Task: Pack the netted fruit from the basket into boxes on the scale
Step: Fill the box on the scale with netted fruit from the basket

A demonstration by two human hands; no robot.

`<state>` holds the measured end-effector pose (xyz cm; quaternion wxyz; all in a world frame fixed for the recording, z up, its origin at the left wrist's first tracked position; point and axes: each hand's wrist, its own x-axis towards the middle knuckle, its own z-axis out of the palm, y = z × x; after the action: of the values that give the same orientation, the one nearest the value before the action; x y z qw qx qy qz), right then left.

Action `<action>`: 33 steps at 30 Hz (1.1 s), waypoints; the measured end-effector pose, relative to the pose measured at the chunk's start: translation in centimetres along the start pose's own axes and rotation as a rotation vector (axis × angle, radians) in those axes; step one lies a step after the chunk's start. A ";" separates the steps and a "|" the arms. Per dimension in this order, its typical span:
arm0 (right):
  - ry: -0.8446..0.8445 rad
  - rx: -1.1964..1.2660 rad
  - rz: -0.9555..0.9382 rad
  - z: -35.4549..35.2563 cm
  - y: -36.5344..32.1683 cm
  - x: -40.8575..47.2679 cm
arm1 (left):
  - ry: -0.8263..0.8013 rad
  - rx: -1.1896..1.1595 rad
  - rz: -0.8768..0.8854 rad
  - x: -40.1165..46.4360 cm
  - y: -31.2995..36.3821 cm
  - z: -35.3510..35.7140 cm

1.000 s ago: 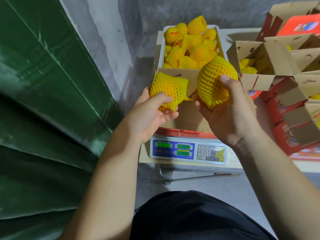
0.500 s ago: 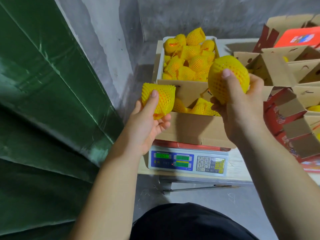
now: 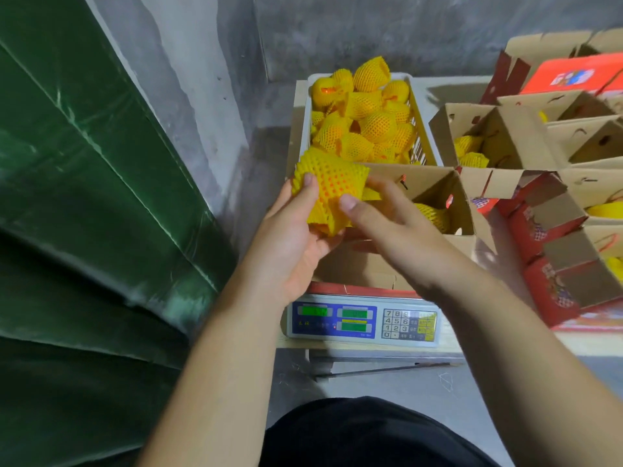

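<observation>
Scale nearest, box on top. Above box's left edge, left hand cups netted fruit, thumb over net. Right hand pinches same fruit from right. More fruit inside box. Behind, white basket heaped with netted fruit. Further boxes right.

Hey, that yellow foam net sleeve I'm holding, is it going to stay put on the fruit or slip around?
The foam net sleeve probably feels soft and floppy: its loose end flares and folds below your left hand. It looks stretchy, showing orange fruit through the mesh, so it likely grips. The open end could slide off if tugged.
</observation>
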<state>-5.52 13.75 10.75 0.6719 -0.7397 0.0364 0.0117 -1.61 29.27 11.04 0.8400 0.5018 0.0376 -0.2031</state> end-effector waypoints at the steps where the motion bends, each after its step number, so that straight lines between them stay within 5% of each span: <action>1: -0.018 0.013 -0.016 0.6 -0.2 -0.1 | -0.004 0.021 0.004 0.1 0.1 0.0; 20: 0.063 0.595 0.030 4.8 -0.2 0.2 | -0.251 0.428 0.152 1.1 1.6 -5.0; 26: 0.249 0.651 0.041 4.9 -0.2 0.7 | -0.268 0.771 0.265 1.0 1.4 -4.6; 33: 0.262 0.485 0.043 5.1 -0.2 0.6 | -0.229 0.785 0.256 1.9 1.1 -5.1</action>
<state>-4.72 18.83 10.40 0.8186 -0.5514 0.1403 -0.0787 1.31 33.50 8.97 0.6024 0.7584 -0.1984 -0.1505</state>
